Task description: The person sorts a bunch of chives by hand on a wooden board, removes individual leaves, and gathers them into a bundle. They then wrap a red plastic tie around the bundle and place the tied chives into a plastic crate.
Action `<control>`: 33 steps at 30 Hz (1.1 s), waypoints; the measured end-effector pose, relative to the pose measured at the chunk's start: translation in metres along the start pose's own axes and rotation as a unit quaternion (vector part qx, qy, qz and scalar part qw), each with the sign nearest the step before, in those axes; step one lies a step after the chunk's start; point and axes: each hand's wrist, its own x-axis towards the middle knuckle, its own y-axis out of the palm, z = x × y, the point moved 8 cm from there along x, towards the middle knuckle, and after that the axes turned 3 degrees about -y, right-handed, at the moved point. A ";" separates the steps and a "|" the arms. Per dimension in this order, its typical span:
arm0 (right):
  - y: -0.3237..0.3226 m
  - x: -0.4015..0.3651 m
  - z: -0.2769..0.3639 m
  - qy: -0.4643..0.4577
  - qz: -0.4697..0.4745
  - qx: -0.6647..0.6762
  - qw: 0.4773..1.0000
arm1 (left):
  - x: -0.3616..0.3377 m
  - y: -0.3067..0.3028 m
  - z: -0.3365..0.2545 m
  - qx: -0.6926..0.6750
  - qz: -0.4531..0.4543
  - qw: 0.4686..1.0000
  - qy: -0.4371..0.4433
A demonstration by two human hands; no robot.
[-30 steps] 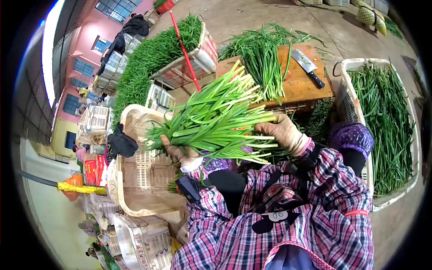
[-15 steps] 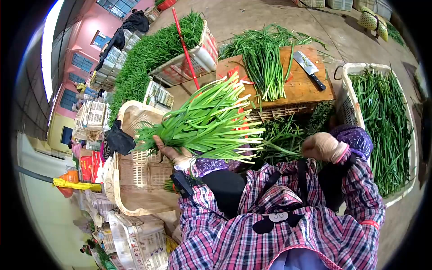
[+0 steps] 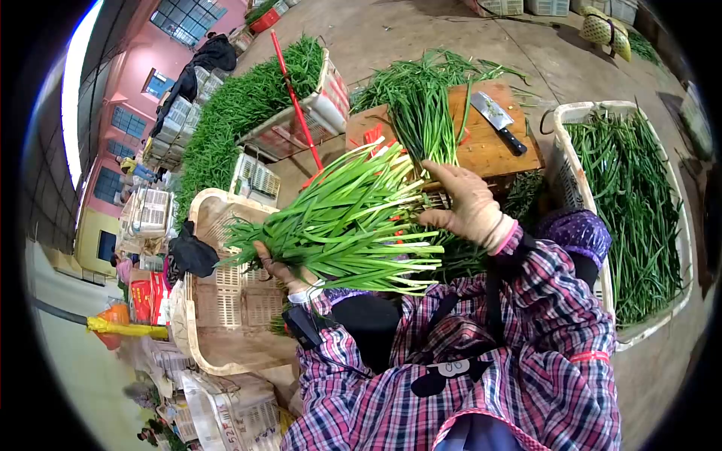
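My left hand (image 3: 280,269) is closed around the leafy part of a big bunch of garlic chives (image 3: 338,225). Its pale stem ends fan out to the right. My right hand (image 3: 470,201), in a light glove, is raised beside those ends with thumb and fingers apart, holding nothing. Just beyond it, a second pile of chives (image 3: 425,120) lies on a wooden board (image 3: 481,154), stems toward me. A cleaver (image 3: 492,111) with a black handle rests on the board, right of that pile.
A beige plastic crate (image 3: 194,316) stands at my left under the bunch's leaf tips. To my right is a white crate (image 3: 579,169) full of green leaves. Farther off, another crate (image 3: 301,120) holds upright chives, with a red pole (image 3: 295,98) before it.
My right hand has come up and left from my lap to the stem ends, its fingers opening. My left hand still grips the bunch, and the view has shifted slightly.
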 end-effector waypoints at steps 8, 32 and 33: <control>0.019 -0.011 -0.037 0.230 -0.099 0.461 0.851 | -0.008 -0.029 -0.003 0.019 -0.059 0.998 -0.018; -0.027 -0.028 -0.001 -0.093 0.032 -0.111 0.989 | -0.012 -0.075 -0.030 0.091 -0.170 0.981 0.006; -0.021 -0.021 0.017 -0.117 0.023 -0.114 0.986 | -0.013 -0.071 -0.028 0.090 -0.164 0.982 0.008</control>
